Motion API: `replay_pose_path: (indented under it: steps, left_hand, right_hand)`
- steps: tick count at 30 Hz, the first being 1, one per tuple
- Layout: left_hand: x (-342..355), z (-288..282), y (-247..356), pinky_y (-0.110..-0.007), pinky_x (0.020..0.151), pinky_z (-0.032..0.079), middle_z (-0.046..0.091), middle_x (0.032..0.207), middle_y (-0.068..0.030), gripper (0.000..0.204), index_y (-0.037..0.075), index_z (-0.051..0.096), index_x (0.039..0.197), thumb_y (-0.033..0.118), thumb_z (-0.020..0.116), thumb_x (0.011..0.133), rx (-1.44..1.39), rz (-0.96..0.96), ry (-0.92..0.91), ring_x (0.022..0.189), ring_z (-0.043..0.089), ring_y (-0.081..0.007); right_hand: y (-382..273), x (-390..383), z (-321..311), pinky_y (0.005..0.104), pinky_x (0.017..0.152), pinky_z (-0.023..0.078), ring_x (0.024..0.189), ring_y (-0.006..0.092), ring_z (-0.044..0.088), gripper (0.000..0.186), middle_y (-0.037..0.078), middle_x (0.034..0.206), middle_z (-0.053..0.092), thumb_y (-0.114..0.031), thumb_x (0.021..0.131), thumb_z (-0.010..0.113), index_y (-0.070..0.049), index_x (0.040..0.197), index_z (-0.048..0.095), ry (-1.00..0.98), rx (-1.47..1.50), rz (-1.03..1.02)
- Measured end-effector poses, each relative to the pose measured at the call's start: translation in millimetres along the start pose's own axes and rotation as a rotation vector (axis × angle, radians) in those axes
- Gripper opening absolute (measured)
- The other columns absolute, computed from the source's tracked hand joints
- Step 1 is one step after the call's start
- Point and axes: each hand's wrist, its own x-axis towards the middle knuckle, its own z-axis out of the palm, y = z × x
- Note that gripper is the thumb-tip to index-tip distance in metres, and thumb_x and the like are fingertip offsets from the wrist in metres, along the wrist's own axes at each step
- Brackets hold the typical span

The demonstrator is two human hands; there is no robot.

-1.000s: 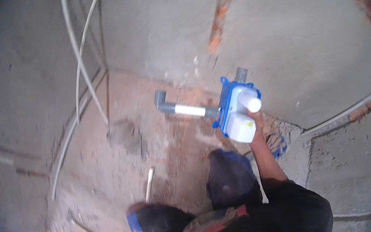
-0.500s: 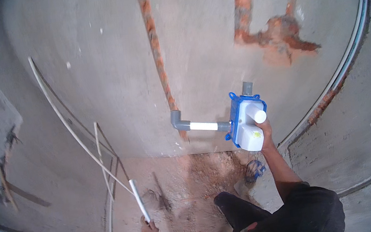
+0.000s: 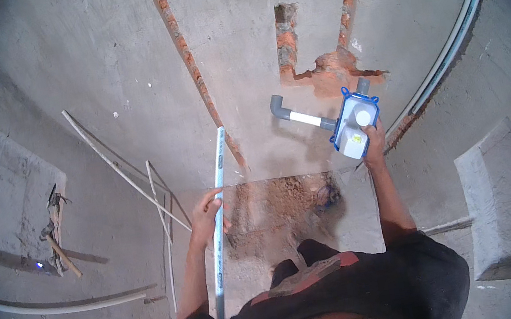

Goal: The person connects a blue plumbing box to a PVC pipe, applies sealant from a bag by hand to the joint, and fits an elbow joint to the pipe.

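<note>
Head view: left hand (image 3: 203, 219) forward around slanted pipe (image 3: 219, 256).

Left hand (image 3: 206, 218) is higher | white pipe (image 3: 219, 233) now overlaps wall groove (image 3: 188, 58) in view | blue-white box (image 3: 355, 124) is nearer broken-brick hollow (image 3: 333, 69) (grey elbow (image 3: 277, 107) now right of groove)

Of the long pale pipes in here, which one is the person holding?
The bluish-white pipe in the left hand, its upper end sticking up past the grip; the crossed thin white pipes further left have no hand on them.
</note>
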Motion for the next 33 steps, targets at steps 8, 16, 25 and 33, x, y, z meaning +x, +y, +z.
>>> replay_pose_path:
  steps: [8,16,25,33]
  left_hand:
    - [43,51,32,-0.025,0.051,0.06,0.065,0.094,-0.0139,0.045,0.003,0.039,0.143,0.026,0.041,0.105,-0.327,-0.139,-0.152,0.069,0.07,-0.0192]
    - [130,31,-153,-0.026,0.061,0.062,0.065,0.103,-0.0177,0.037,0.005,0.044,0.137,0.013,0.036,0.101,-0.627,-0.452,-0.065,0.078,0.071,-0.0223]
    - [118,105,-230,-0.042,0.088,0.061,0.057,0.118,-0.0284,0.052,-0.005,0.042,0.134,-0.006,0.032,0.084,-1.345,-0.432,0.104,0.103,0.065,-0.0426]
    - [128,139,-181,-0.04,0.1,0.054,0.051,0.126,-0.0358,0.065,-0.004,0.026,0.146,-0.011,0.037,0.082,-1.559,-0.188,-0.201,0.118,0.056,-0.045]
  right_hand:
    - [-4,4,-44,0.0316,0.088,0.047,0.1,0.021,0.058,0.054,0.013,0.115,0.059,-0.015,0.083,0.061,0.007,0.131,0.048,0.141,-0.035,0.106]
    - [43,58,-83,0.0315,0.09,0.045,0.1,0.0209,0.057,0.049,0.014,0.113,0.059,-0.01,0.082,0.062,0.008,0.126,0.051,0.148,-0.169,0.024]
    - [56,112,-104,0.0329,0.092,0.043,0.103,0.0207,0.055,0.049,0.012,0.112,0.059,-0.013,0.08,0.061,0.005,0.124,0.051,-0.017,-0.203,0.082]
    - [56,128,-75,0.0334,0.095,0.043,0.107,0.0221,0.055,0.058,0.014,0.119,0.058,-0.014,0.079,0.057,0.005,0.133,0.047,-0.038,-0.216,0.114]
